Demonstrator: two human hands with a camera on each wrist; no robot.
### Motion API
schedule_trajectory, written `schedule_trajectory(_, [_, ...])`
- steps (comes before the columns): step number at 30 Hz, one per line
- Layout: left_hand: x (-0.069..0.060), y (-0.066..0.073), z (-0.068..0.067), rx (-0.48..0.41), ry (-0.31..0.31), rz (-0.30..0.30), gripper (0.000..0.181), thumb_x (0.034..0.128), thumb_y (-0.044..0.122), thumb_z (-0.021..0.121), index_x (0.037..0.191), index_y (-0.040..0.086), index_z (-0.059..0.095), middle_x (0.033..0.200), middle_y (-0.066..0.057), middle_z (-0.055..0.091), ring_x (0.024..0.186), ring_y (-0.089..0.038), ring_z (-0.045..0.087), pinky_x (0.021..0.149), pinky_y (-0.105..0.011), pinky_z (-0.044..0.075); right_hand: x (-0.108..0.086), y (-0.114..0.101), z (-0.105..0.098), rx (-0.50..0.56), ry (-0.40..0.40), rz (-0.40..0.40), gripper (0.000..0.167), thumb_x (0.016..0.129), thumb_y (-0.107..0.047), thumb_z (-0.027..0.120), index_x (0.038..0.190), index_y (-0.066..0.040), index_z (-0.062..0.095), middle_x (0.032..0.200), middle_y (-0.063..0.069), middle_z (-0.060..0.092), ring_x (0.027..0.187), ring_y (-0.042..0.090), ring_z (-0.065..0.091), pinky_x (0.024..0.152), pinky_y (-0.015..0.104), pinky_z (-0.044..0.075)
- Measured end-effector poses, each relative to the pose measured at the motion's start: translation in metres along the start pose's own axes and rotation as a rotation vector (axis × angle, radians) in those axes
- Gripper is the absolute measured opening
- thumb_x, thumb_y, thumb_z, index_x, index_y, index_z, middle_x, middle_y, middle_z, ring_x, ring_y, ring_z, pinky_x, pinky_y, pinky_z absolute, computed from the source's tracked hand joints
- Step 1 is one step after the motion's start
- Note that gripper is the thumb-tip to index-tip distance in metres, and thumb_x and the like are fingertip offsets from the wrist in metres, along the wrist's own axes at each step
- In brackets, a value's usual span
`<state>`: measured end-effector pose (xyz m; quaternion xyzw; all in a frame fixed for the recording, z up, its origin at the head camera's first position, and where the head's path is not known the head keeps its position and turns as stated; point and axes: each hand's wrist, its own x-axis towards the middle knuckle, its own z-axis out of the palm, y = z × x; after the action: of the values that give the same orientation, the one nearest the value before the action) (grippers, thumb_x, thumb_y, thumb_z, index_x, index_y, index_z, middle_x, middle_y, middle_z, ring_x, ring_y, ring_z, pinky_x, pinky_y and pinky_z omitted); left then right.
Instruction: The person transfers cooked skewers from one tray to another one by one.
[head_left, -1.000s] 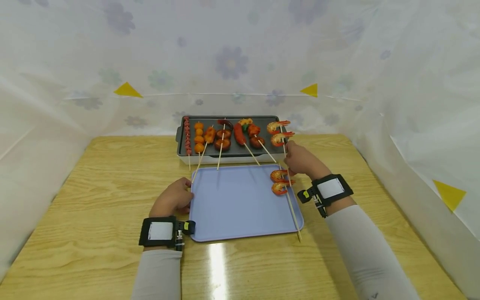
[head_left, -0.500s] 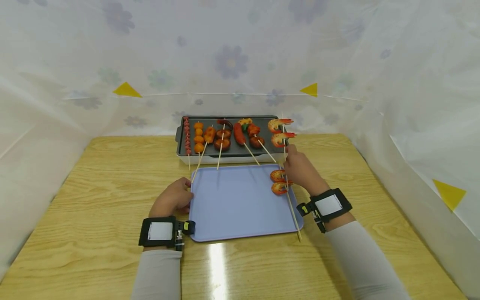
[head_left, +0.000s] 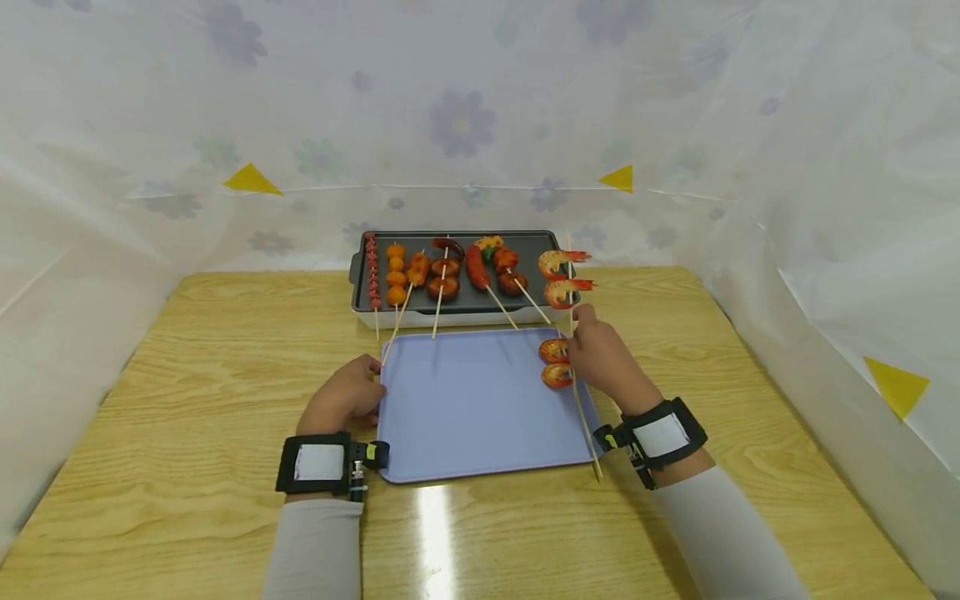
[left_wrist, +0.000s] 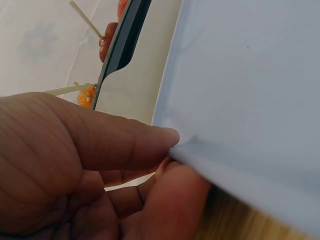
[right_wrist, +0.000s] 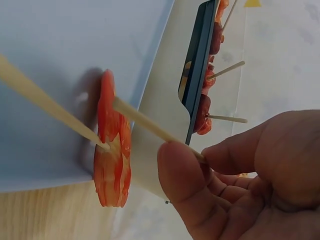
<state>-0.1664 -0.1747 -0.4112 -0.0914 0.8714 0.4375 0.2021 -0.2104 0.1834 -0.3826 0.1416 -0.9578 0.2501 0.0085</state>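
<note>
Holding, right hand [head_left: 606, 357]: one shrimp skewer [head_left: 557, 292], its bare stick being pinched between thumb and fingers [right_wrist: 180, 172] drawn close together. Its two shrimps are overlapping the right end of a griddle [head_left: 527, 243] in the head view (whether they are touching it, one cannot tell).

Holding, left hand [head_left: 347, 396]: one pale lilac tray [head_left: 468, 400], its rim being pinched near the far left corner, fingers narrow about the edge.

Resting on the tray, right side: a second shrimp skewer [head_left: 556, 377], also bearing two shrimps, partly being hidden by the right hand, its stick reaching past the near rim.

Lying on the griddle, left to right: a thin red skewer [head_left: 372, 275]; a skewer of orange balls [head_left: 396, 277]; an orange-brown skewer [head_left: 417, 270], its stick reaching over the tray's corner; a mushroom skewer [head_left: 442, 289] with a dark red piece at its tip; a red sausage skewer [head_left: 476, 268]; a mixed skewer [head_left: 510, 284] with yellow, green and brown pieces.

Supporting the tray and griddle: a wood-grain tabletop [head_left: 225, 375]. Standing behind: a white flowered sheet [head_left: 461, 125], bearing yellow triangles [head_left: 252, 179]
</note>
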Motion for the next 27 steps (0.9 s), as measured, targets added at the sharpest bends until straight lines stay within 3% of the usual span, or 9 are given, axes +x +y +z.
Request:
schedule_trajectory(9, [0.001,0.0,0.0,0.017,0.002,0.006,0.04,0.0937,0.001,0.05,0.132,-0.005,0.043,0.088,-0.017,0.055,0.065,-0.021,0.057,0.053,-0.027,0.053,-0.019,-0.003,0.0,-0.046,-0.009,-0.012,0.029,0.094,0.0,0.047,0.119,0.012,0.037,0.068,0.011,0.053,0.056,0.023,0.05,0.049,0.035,0.041])
schedule_trajectory(17, [0.001,0.0,-0.001,0.018,0.0,0.011,0.04,0.0928,0.001,0.05,0.132,-0.005,0.043,0.088,-0.017,0.055,0.065,-0.022,0.057,0.053,-0.028,0.053,-0.037,-0.003,0.003,-0.058,-0.035,-0.011,0.028,0.095,-0.001,0.047,0.118,0.012,0.039,0.068,0.008,0.052,0.056,0.021,0.049,0.047,0.033,0.038])
schedule_trajectory(22, [0.001,0.001,-0.001,0.025,-0.004,0.005,0.041,0.0938,0.002,0.05,0.133,-0.004,0.042,0.089,-0.017,0.055,0.066,-0.022,0.057,0.054,-0.028,0.054,-0.047,-0.003,0.006,-0.078,-0.048,-0.052,0.024,0.095,0.002,0.046,0.115,0.014,0.041,0.066,0.008,0.052,0.054,0.019,0.049,0.045,0.03,0.038])
schedule_trajectory(27, [0.0,0.001,-0.001,0.024,-0.004,0.007,0.041,0.0933,0.002,0.05,0.133,-0.005,0.043,0.088,-0.017,0.055,0.066,-0.022,0.057,0.054,-0.028,0.054,-0.057,-0.008,0.008,-0.067,-0.09,-0.043,0.029,0.093,0.004,0.046,0.12,0.016,0.041,0.062,0.006,0.052,0.05,0.016,0.049,0.044,0.029,0.039])
